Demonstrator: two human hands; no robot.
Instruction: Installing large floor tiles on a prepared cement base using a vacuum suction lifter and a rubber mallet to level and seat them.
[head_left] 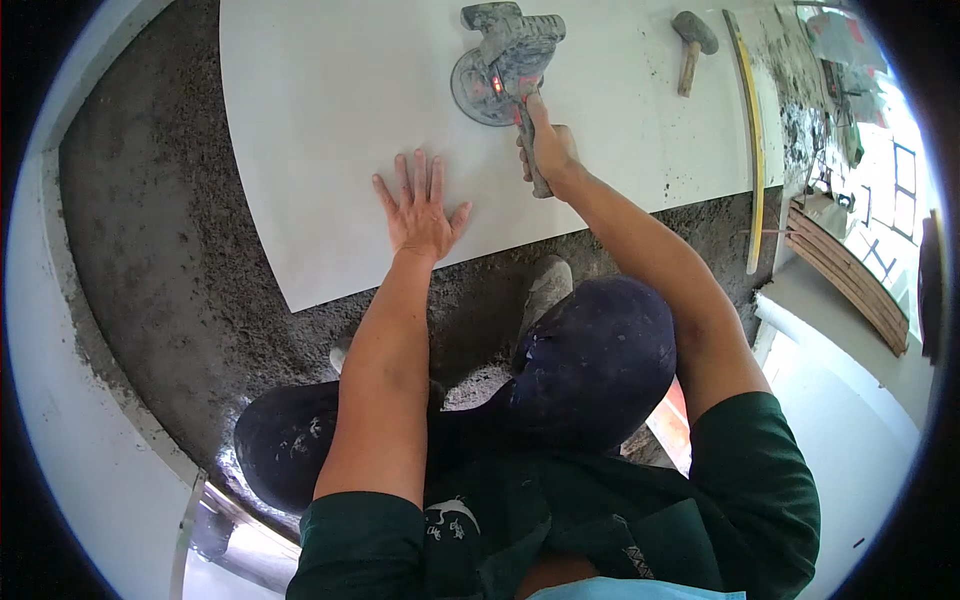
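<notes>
Head view: tool handle (533, 158) clamped in fingers of right hand (552, 152), likely for control; slab (320, 110) touched by left hand (418, 222), fingers apart, perhaps bracing.

White slab (330, 150) runs off the top, so no clue where it ends. Right hand (552, 155) covers part of the grey tool's (522, 45) handle (541, 187), and the round pad (470, 95) is partly blocked too. Left shoe's (339, 356) mostly hidden, blue mask (640, 590) gets chopped at the bottom, and the plastic stuff (848, 42) top right is too blurry to tell.
</notes>
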